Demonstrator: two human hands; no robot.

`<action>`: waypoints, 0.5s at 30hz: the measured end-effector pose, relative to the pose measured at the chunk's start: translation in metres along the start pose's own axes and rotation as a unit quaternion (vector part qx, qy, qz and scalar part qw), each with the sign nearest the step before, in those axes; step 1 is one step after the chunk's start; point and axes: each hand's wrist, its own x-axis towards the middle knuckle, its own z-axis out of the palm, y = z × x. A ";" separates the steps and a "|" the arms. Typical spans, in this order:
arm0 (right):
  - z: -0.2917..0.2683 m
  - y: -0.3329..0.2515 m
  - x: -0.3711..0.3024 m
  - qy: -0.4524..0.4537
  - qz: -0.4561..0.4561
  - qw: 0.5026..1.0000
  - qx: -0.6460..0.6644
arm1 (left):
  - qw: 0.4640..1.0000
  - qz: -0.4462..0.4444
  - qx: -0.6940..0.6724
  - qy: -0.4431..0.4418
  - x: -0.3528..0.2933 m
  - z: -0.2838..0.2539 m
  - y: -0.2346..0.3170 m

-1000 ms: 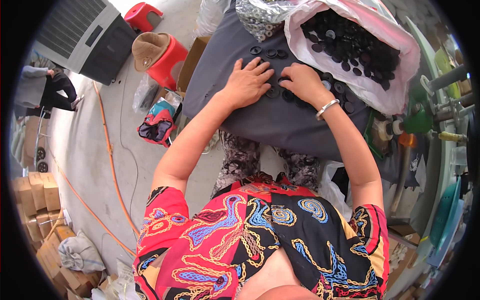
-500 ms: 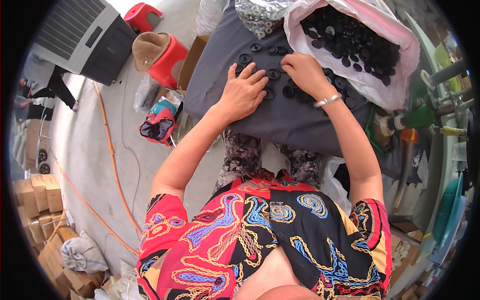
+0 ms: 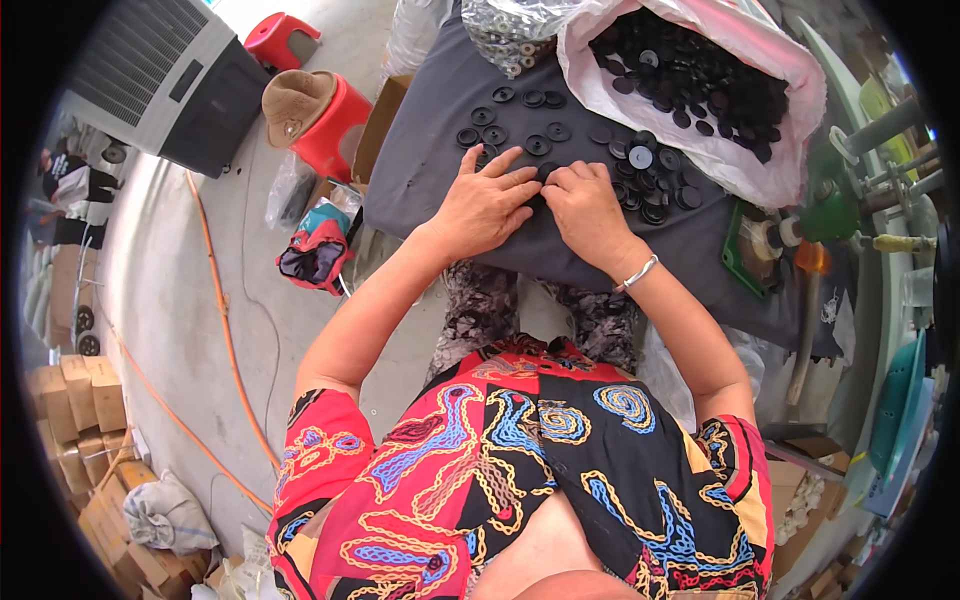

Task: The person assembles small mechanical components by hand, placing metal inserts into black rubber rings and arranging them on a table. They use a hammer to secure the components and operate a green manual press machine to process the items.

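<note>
My left hand (image 3: 482, 208) lies low over the grey cloth-covered surface (image 3: 420, 150), fingers spread, its fingertips by a few round black plastic discs. Close on its right, my right hand (image 3: 592, 215) has its fingers pinched on a black disc (image 3: 546, 172), partly hidden by the fingertips. Several ring-shaped black discs (image 3: 538, 145) lie loosely beyond both hands. Right of my right hand is a denser cluster of black discs (image 3: 655, 185), with a grey-faced disc (image 3: 640, 157) on top.
An opened white sack (image 3: 805, 110) of black discs lies at the far right, beside a clear bag of small metal rings (image 3: 515, 40). Green machinery (image 3: 835, 220) stands on the right. Left are a red stool (image 3: 345, 125) with a hat, and a red pouch (image 3: 315, 255).
My right hand has come nearer and to the left, beside my left hand. My left hand has shifted slightly. The cluster at the right is now uncovered, with a grey-faced disc on it.
</note>
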 end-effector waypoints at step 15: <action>0.006 0.005 0.018 -0.011 0.085 0.996 0.039 | 0.995 -0.070 0.038 0.065 -0.009 -0.025 -0.018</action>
